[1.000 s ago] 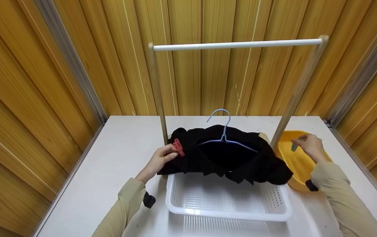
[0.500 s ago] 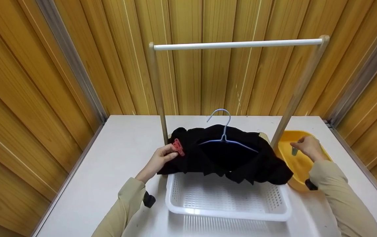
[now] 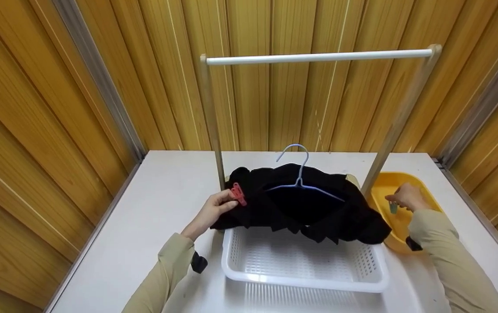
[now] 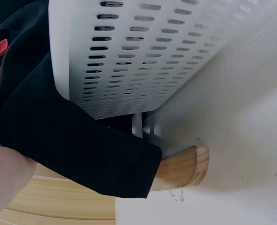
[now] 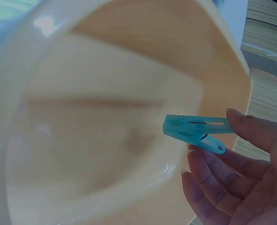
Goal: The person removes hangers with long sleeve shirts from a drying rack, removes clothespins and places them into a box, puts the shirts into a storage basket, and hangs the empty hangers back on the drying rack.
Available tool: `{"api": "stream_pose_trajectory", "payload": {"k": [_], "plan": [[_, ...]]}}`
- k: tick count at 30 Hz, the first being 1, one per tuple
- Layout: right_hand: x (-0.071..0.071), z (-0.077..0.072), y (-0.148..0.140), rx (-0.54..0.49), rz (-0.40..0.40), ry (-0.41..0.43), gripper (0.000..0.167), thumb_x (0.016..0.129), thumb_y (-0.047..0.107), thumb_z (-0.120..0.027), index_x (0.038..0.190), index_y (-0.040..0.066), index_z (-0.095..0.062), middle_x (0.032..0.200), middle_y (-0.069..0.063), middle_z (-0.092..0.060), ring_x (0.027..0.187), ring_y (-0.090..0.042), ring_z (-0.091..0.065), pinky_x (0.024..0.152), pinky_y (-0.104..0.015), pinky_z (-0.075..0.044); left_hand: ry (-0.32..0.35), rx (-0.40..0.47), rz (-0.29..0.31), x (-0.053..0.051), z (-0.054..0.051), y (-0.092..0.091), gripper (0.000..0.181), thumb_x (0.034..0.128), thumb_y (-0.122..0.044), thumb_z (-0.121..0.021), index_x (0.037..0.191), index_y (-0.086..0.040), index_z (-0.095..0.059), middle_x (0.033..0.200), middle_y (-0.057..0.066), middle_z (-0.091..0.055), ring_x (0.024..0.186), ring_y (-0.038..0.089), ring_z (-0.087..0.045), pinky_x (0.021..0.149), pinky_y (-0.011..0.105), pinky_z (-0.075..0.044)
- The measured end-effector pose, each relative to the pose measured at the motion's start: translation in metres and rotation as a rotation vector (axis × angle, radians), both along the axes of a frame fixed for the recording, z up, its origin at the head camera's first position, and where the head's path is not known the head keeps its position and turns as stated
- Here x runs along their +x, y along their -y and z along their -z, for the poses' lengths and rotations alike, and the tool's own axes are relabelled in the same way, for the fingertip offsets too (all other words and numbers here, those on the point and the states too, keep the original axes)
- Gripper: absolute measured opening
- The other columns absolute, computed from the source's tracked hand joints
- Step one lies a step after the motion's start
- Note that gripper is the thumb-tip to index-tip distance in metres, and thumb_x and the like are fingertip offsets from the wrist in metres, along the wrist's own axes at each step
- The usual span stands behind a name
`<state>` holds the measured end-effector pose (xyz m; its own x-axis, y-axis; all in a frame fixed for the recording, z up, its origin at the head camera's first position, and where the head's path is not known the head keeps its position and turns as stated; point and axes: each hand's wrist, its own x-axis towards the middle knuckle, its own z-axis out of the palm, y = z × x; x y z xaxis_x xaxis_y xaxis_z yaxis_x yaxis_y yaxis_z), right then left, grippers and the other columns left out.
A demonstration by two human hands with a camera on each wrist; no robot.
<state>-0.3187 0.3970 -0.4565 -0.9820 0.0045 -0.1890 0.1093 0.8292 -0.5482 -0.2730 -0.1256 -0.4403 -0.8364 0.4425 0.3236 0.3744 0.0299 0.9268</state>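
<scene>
Found red clip (image 3: 238, 194) pinched in left hand (image 3: 212, 208), against garment (image 3: 353, 221); cannot tell whether fastened to it. Could pull garment askew on hanger (image 3: 299, 184) by tugging. Found green clip (image 5: 190, 124) pinched in right hand (image 3: 409, 198), over tub (image 3: 401, 224); could drop it through slack pinch.

- Support: white table (image 3: 170, 187); small dark marks noted on its surface. Clock positions are read from its visible centre in the head view.
- 6 o'clock, close to centre: white perforated basket (image 3: 305, 284), standing upright.
- 3 o'clock: yellow basin (image 3: 381, 187), upright, just beside the basket; contact between them cannot be determined.
- 9 o'clock: wooden foot (image 4: 180, 168) of a rack (image 3: 214, 130), resting on the surface.
</scene>
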Motion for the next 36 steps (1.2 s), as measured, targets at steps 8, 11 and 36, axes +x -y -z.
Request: {"api": "stream_pose_trajectory", "payload": {"k": [8,11,36], "plan": [[0.0,0.007,-0.004,-0.02,-0.017,0.082,0.026,0.083,0.014,-0.062,0.07,-0.009,-0.063,0.057,-0.007,-0.055,0.053,-0.018,-0.051,0.053,-0.036,-0.047,0.016,-0.004,-0.002,0.002,0.001,0.001,0.008,0.0874,0.006,-0.052,0.089,0.014,-0.051,0.09,0.015,-0.059,0.083,0.017,-0.05,0.076,0.028,-0.039],[0.0,0.009,-0.007,-0.009,-0.027,0.122,0.024,0.082,0.011,-0.063,0.064,-0.005,-0.06,0.05,-0.003,-0.049,0.046,-0.014,-0.045,0.045,-0.029,-0.041,0.025,-0.001,0.006,0.002,0.001,0.001,0.01,0.088,0.005,-0.052,0.091,0.014,-0.052,0.091,0.014,-0.059,0.084,0.018,-0.05,0.077,0.029,-0.038],[0.007,0.015,-0.004,0.022,-0.047,0.262,0.024,0.078,0.012,-0.069,0.077,-0.011,-0.059,0.064,-0.012,-0.056,0.05,-0.017,-0.052,0.047,-0.026,-0.044,0.013,-0.018,0.003,0.003,-0.001,0.002,0.007,0.087,0.007,-0.052,0.088,0.014,-0.049,0.088,0.013,-0.058,0.081,0.016,-0.05,0.074,0.028,-0.039]]}}
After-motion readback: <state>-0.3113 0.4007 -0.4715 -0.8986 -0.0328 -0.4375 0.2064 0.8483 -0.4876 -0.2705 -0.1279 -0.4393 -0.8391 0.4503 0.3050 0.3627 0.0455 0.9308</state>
